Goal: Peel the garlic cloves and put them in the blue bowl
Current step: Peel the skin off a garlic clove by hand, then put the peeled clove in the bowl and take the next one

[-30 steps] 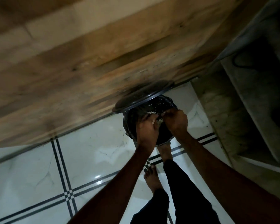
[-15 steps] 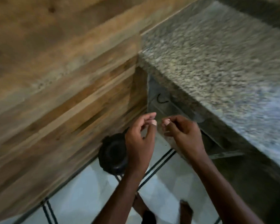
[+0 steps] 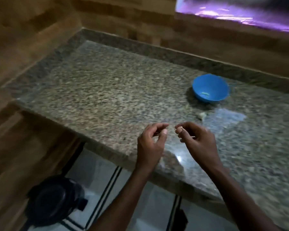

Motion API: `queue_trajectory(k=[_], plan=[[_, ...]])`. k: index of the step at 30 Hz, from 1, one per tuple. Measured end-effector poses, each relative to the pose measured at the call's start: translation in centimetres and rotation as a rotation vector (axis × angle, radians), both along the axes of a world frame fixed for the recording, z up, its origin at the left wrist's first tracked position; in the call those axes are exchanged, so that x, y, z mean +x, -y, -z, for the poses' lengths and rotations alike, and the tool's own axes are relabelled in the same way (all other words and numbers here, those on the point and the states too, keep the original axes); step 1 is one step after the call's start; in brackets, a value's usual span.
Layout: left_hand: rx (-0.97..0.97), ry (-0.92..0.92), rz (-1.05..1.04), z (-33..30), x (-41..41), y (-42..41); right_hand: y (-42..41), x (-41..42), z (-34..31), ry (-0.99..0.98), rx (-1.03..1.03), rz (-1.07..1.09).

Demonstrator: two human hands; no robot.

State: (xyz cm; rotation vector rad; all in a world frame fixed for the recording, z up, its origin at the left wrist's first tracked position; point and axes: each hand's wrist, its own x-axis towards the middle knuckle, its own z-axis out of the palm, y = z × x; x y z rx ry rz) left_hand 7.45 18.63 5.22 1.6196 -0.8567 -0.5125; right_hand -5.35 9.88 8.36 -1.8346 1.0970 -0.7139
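The blue bowl [image 3: 210, 88] stands on the granite counter [image 3: 107, 90] toward the back right, with a small pale piece lying in its bottom. A pale garlic lump [image 3: 201, 115] lies on the counter just in front of the bowl. Both hands hover over the counter's front edge, a short gap between them. My right hand [image 3: 197, 139] pinches a small pale bit, seemingly a garlic clove [image 3: 180, 130], between thumb and fingertips. My left hand [image 3: 151, 140] has loosely curled fingers and I see nothing in it.
A black lidded bin [image 3: 53, 200] stands on the white tiled floor [image 3: 97, 167] at the lower left, beside the wood-look wall [image 3: 23, 39]. A low granite ledge runs along the back of the counter. A purple-lit opening [image 3: 240, 10] is at the top right.
The view swung up from the bin on the floor to the counter. Both hands rose from the bin's mouth to above the counter edge and moved apart.
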Motion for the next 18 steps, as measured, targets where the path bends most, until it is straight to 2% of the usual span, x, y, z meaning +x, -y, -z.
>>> queue_trajectory(k=[6,8,12,15,18], plan=[[0.129,0.103,0.05,4.7,-6.3,10.7,8.4,-8.5,3.6,-0.191,-0.055,0.112],[0.203,0.218,0.045,6.8,-6.6,13.3,10.4,-9.8,4.9,-0.256,-0.048,0.173],[0.361,0.574,0.055,10.3,-6.0,17.6,14.5,-11.1,7.5,-0.45,-0.057,0.335],[0.495,0.762,0.065,12.1,-4.9,19.2,17.0,-11.0,9.1,-0.631,-0.096,0.317],[0.546,0.868,0.128,13.3,-4.2,19.4,18.1,-10.8,10.2,-0.689,-0.128,0.275]])
